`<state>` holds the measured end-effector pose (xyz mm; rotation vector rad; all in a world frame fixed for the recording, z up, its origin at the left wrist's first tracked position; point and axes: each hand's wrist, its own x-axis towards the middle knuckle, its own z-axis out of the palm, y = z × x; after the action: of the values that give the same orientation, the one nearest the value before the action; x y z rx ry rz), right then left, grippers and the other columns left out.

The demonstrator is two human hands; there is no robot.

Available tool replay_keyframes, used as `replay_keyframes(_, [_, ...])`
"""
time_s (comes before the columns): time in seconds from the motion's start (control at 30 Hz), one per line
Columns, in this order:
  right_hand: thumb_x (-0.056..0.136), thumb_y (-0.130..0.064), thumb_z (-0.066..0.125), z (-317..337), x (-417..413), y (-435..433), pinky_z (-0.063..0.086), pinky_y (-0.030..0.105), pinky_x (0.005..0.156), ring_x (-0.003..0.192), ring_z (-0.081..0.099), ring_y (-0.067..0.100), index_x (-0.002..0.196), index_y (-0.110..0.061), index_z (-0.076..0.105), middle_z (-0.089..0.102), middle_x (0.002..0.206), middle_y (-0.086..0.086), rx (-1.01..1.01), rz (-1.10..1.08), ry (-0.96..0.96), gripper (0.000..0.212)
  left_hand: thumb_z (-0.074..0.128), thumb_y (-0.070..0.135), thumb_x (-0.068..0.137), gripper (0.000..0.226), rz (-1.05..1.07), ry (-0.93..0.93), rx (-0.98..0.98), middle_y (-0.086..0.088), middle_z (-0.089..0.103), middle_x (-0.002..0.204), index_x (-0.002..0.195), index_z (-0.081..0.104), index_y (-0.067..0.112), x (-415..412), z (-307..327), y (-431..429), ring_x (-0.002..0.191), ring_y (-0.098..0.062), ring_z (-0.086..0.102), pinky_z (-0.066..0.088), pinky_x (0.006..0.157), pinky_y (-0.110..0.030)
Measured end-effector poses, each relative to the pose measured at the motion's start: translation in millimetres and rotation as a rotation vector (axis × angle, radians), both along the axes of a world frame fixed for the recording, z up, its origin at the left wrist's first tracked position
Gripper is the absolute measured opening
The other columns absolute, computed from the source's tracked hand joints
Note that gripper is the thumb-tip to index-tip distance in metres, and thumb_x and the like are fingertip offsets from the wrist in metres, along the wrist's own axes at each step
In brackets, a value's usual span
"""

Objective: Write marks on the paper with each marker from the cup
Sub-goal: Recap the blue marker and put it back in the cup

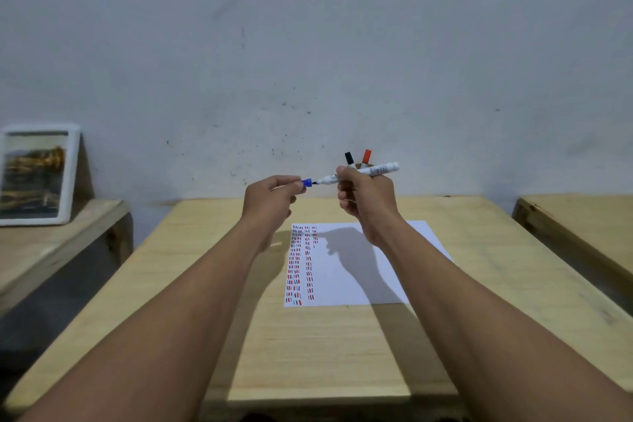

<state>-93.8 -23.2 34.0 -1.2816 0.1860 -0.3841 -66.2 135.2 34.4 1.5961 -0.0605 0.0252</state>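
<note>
Head view: both hands raised above the table, in front of the wall.
Marker: white barrel (pixel 373 171) held level in the air, dark tip pointing left, bare and just clear of the cap.
Cap: blue (pixel 306 182), level with the tip and nearly touching it; whether it is coming off or going on cannot be told.
Right hand: (pixel 364 197) fingers wrapped tight round the barrel, thumb on top.
Left hand: (pixel 270 199) thumb and forefinger pinched together on the cap, other fingers curled in.
Paper: white sheet (pixel 346 274) flat on the table (pixel 308 353) beneath the hands; columns of short red, blue and black dashes down its left side, the rest blank.
Other markers: black-capped (pixel 349 158) and red-capped (pixel 366 156) stand upright behind the right hand; the cup itself is hidden.
Doing it well: keep cap and barrel on one line, so the tip stays off the fingers. If marking comes next, the blank space beside the last column looks the place.
</note>
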Motion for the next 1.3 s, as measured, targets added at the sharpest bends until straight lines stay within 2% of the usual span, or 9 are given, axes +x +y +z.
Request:
replay_keyframes(0.4, [0.089,-0.015,0.078,13.9,-16.5,-12.8,0.053,0.019,0.050,0.059,0.060,0.014,0.102,0.000,0.072,0.063,0.074,0.007,0.192,0.112,0.029,0.020,0.070,0.018,0.091,0.010,-0.084,-0.028,-0.028,-0.002,0.077,0.101,0.097,0.076,0.023,-16.6,24.8,-17.9,0.091,-0.013,0.062,0.052,0.086,-0.032])
replay_keyframes(0.67, [0.089,0.000,0.075,22.7,-23.3,-8.6,0.061,0.022,0.054,0.062,0.073,0.018,0.107,0.007,0.065,0.074,0.082,0.016,0.412,0.074,0.075,0.022,0.072,0.018,0.089,0.010,-0.062,-0.122,-0.019,-0.002,0.076,0.100,0.095,0.077,0.024,-22.3,31.0,-26.9,0.087,-0.014,0.063,0.054,0.077,-0.030])
replay_keyframes(0.8, [0.086,-0.001,0.079,23.7,-18.1,-3.4,0.059,0.021,0.053,0.059,0.074,0.015,0.161,-0.003,0.010,0.078,0.079,0.013,0.292,-0.074,0.025,0.102,0.074,0.023,0.086,0.008,0.010,-0.174,0.049,0.002,0.078,0.093,0.091,0.079,0.027,-22.8,28.6,-28.9,0.085,-0.016,0.064,0.056,0.090,-0.043])
replay_keyframes(0.87, [0.089,0.000,0.075,25.9,-19.4,-3.9,0.060,0.022,0.058,0.060,0.071,0.014,0.157,-0.023,-0.026,0.076,0.087,0.013,0.221,-0.094,-0.013,0.124,0.073,0.023,0.087,0.009,0.016,-0.174,0.051,0.000,0.078,0.093,0.093,0.079,0.025,-24.7,27.4,-29.0,0.082,-0.016,0.063,0.056,0.091,-0.045])
replay_keyframes(0.93, [0.089,0.000,0.073,29.4,-22.0,-3.9,0.062,0.025,0.064,0.063,0.070,0.016,0.152,-0.032,-0.036,0.076,0.097,0.017,0.118,-0.130,-0.041,0.130,0.072,0.022,0.087,0.010,0.021,-0.179,0.049,-0.001,0.078,0.094,0.093,0.079,0.024,-26.4,26.7,-29.5,0.079,-0.016,0.061,0.056,0.091,-0.045])
replay_keyframes(1.03, [0.087,-0.003,0.074,32.5,-19.9,-3.5,0.064,0.031,0.073,0.062,0.072,0.016,0.154,-0.040,-0.030,0.075,0.104,0.017,0.019,-0.181,-0.043,0.128,0.072,0.022,0.087,0.009,0.030,-0.187,0.020,-0.004,0.078,0.094,0.090,0.079,0.027,-28.5,28.4,-31.5,0.076,-0.016,0.060,0.057,0.089,-0.045])
replay_keyframes(1.1, [0.088,-0.007,0.073,32.7,-19.5,-4.0,0.064,0.033,0.074,0.062,0.073,0.016,0.162,-0.034,0.002,0.074,0.104,0.016,-0.051,-0.198,-0.035,0.106,0.073,0.023,0.086,0.009,0.037,-0.199,0.029,-0.002,0.078,0.092,0.090,0.080,0.027,-28.8,31.0,-33.9,0.075,-0.016,0.063,0.059,0.089,-0.045])
replay_keyframes(1.17, [0.091,-0.011,0.071,34.1,-19.8,-4.6,0.064,0.036,0.077,0.067,0.074,0.018,0.134,-0.013,0.055,0.075,0.099,0.016,-0.186,-0.222,-0.022,0.045,0.073,0.023,0.086,0.009,0.044,-0.217,0.048,0.000,0.078,0.089,0.090,0.080,0.027,-28.8,32.9,-36.4,0.074,-0.015,0.064,0.059,0.089,-0.045])
replay_keyframes(1.3, [0.093,-0.013,0.068,35.8,-24.9,-7.1,0.065,0.037,0.077,0.065,0.075,0.014,0.098,-0.007,0.071,0.074,0.081,0.007,-0.311,-0.233,-0.008,0.009,0.072,0.023,0.086,0.009,0.058,-0.223,0.072,0.001,0.078,0.089,0.091,0.080,0.026,-28.6,30.7,-38.4,0.071,-0.013,0.063,0.058,0.089,-0.045])
